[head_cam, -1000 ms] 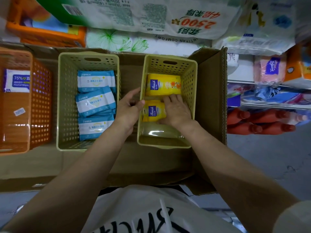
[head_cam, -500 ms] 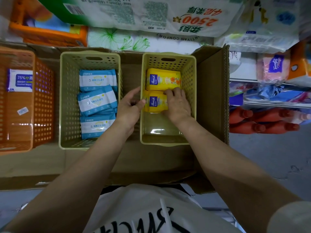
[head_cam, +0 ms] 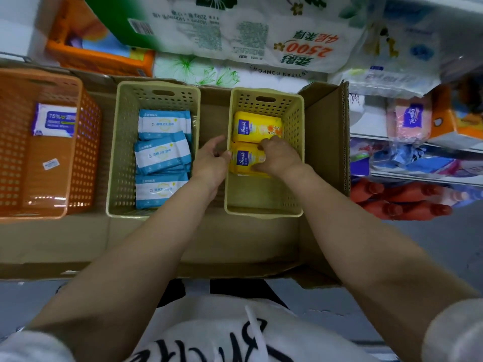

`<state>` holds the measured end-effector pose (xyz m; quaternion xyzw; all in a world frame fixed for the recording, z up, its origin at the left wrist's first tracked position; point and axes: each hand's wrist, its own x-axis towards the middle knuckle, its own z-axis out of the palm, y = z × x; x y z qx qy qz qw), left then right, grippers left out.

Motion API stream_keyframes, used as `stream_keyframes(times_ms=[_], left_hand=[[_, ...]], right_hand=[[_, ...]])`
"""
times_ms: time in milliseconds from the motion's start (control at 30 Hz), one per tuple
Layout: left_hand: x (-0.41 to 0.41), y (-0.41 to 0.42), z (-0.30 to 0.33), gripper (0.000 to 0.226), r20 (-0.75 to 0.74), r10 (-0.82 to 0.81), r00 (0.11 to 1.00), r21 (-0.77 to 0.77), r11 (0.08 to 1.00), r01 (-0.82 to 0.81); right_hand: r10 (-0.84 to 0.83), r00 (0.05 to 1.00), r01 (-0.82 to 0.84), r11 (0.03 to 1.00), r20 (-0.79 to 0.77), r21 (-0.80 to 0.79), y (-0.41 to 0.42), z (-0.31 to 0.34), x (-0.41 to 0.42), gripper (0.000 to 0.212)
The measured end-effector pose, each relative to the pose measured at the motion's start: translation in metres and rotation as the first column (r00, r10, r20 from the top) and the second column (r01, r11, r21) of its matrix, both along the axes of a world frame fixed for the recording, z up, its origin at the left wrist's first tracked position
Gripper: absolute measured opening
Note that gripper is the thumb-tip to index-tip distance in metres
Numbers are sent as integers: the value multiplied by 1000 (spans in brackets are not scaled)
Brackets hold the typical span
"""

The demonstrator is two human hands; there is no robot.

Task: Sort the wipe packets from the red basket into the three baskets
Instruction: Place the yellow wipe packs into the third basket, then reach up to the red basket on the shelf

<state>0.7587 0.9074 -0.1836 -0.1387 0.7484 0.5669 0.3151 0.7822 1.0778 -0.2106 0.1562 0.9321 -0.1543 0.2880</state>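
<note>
Wipe packets lie sorted by colour in three baskets that stand in a row inside a shallow cardboard box (head_cam: 235,241). In the right beige basket (head_cam: 298,152) we see two yellow packets: the far yellow packet (head_cam: 251,128) lies flat near the handle end, and the near yellow packet (head_cam: 244,159) lies just beside it, touching or nearly so. The right hand (head_cam: 281,158) is inside this basket, fingers curled over the right part of the near yellow packet and grasping it, the fingertips reaching to the edge of the far one. The left hand (head_cam: 210,163) sits at the basket's left wall, fingers loosely open; its thumb reaches over the rim toward the near packet, though we cannot tell whether it touches. The middle beige basket (head_cam: 122,152) holds a pile of blue-and-white packets (head_cam: 163,152), overlapping one another. The orange basket (head_cam: 86,142) on the left holds one white packet with a blue label (head_cam: 55,120) at its far end. Behind the box, bundles of tissue rolls (head_cam: 248,35) are stacked.
</note>
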Motion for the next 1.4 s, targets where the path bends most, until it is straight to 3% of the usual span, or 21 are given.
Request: stream_keyframes(times_ms=[133,267,433,567,767,967,1200,1400], left_hand=[[-10,-33,31,49,-59,-119,991,-39,992,117],[-30,-103,76,41,-250,-204,947,-136,975,174],[-37,-248,126,25,-521,-306,797,-281,943,178],[-26,-382,156,28,-658,-341,671,-439,898,25],[-19,-554,183,30,-720,-352,598,-528,837,-143],[-52,-652,185,33,-739,-315,595,-538,807,-241],[-174,-745,183,37,-742,-375,555,-594,752,-286],[-312,-799,206,39,-676,-472,566,-665,722,-192]], right_hand=[[-15,985,21,999,-171,36,-12,50,-7,54],[-4,944,29,997,-329,69,-54,113,-16,45],[63,842,-24,997,-536,79,-154,184,-8,42],[127,714,-103,992,-689,76,-259,218,9,39],[148,634,-201,979,-759,23,-416,235,-5,41],[219,570,-326,945,-792,27,-531,245,-68,39],[188,571,-348,937,-799,-28,-634,224,-201,38],[60,626,-243,962,-778,-122,-691,224,-329,38]])
